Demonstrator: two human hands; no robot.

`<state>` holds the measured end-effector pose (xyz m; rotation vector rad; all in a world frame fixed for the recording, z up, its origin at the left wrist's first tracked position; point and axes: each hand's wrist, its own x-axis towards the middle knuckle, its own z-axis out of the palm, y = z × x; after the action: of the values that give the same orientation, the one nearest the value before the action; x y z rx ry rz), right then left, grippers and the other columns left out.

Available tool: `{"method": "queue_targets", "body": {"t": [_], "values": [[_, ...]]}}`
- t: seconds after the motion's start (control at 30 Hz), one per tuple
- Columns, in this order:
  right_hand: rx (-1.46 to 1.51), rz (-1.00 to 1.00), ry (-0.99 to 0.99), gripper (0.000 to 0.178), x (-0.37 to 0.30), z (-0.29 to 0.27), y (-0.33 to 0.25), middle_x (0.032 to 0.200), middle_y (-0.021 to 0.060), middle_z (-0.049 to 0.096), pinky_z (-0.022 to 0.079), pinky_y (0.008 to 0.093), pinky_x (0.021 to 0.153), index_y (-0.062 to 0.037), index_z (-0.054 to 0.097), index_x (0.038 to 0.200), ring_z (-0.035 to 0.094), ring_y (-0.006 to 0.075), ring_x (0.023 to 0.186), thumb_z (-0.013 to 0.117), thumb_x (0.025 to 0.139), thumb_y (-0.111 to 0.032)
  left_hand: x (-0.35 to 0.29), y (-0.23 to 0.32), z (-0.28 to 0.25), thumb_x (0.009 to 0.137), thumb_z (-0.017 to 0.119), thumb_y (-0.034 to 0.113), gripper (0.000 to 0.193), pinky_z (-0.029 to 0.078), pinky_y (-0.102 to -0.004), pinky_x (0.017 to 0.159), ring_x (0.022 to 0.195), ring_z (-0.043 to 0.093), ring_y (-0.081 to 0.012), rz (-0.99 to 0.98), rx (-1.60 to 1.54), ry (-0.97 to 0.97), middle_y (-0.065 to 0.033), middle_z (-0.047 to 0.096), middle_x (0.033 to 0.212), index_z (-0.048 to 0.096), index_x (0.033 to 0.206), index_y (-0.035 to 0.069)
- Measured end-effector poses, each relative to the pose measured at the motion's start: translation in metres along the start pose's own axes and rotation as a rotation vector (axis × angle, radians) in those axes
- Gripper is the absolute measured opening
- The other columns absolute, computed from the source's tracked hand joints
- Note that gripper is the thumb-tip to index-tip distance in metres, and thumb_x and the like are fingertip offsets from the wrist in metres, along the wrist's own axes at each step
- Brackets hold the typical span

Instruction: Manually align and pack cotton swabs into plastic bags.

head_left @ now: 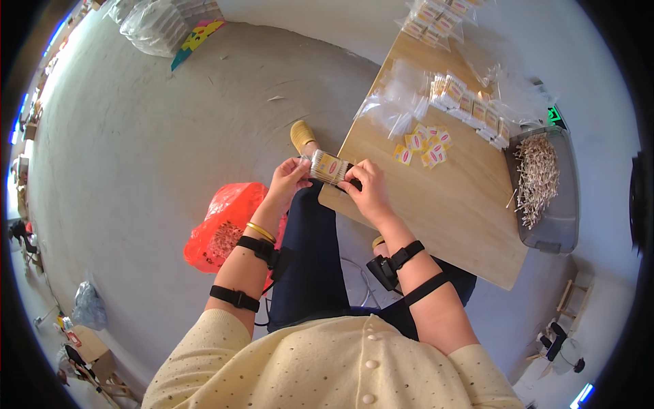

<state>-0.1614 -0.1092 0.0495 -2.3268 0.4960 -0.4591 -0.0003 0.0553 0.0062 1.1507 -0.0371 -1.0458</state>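
Note:
A small clear packet of cotton swabs (328, 168) with a yellow and white label is held over my lap, just off the table's near left corner. My left hand (293, 176) pinches its left end. The fingers of my right hand (369, 189) are closed on its right end. On the wooden table (436, 198), several loose yellow and white label cards (436, 138) lie beyond my right hand. Behind them stands a row of filled swab packets (470, 108), with clear plastic bags (402, 95) to its left.
A grey bin (569, 211) with a heap of loose cotton swabs (536, 177) is at the table's right edge. On the floor to my left sits an open red plastic bag (228, 204) with swabs inside. More bagged packets (439, 20) lie at the table's far end.

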Motion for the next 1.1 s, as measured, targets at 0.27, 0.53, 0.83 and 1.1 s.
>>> {"method": "queue_targets", "body": {"t": [0.27, 0.53, 0.83, 1.1], "values": [[-0.03, 0.013, -0.005, 0.021, 0.002, -0.005, -0.006, 0.091, 0.0053, 0.06, 0.047, 0.0426, 0.083, -0.0076, 0.067, 0.084, 0.061, 0.0278, 0.09, 0.085, 0.078, -0.018, 0.005, 0.007, 0.042, 0.096, 0.077, 0.028, 0.04, 0.055, -0.0276, 0.075, 0.09, 0.065, -0.0119, 0.245, 0.365, 0.088, -0.0057, 0.067, 0.099, 0.056, 0.117, 0.001], [-0.018, 0.072, -0.028, 0.023, 0.009, -0.004, -0.003, 0.085, 0.0061, 0.061, 0.049, 0.0428, 0.076, -0.0064, 0.065, 0.082, 0.062, 0.0274, 0.082, 0.085, 0.079, -0.018, 0.011, -0.005, 0.045, 0.093, 0.08, 0.014, 0.029, 0.052, -0.0258, 0.078, 0.086, 0.065, -0.0093, 0.426, 0.424, 0.08, -0.0041, 0.069, 0.094, 0.058, 0.108, 0.001], [0.099, 0.239, -0.123, 0.02, 0.017, -0.007, -0.005, 0.086, 0.008, 0.064, 0.051, 0.0452, 0.076, -0.0076, 0.065, 0.081, 0.066, 0.0305, 0.087, 0.083, 0.078, -0.017, 0.014, -0.009, 0.039, 0.092, 0.081, 0.015, 0.029, 0.053, -0.0247, 0.074, 0.082, 0.065, -0.008, 0.408, 0.437, 0.108, -0.0026, 0.069, 0.091, 0.059, 0.106, 0.002], [0.003, 0.214, -0.123, 0.021, 0.017, -0.009, -0.009, 0.085, 0.0064, 0.063, 0.05, 0.0445, 0.077, -0.0104, 0.064, 0.078, 0.065, 0.0288, 0.088, 0.084, 0.077, -0.018, 0.008, -0.007, 0.037, 0.094, 0.079, 0.035, 0.038, 0.049, -0.0227, 0.054, 0.073, 0.062, -0.0065, 0.23, 0.413, 0.138, -0.0006, 0.066, 0.087, 0.06, 0.109, 0.005]]}}
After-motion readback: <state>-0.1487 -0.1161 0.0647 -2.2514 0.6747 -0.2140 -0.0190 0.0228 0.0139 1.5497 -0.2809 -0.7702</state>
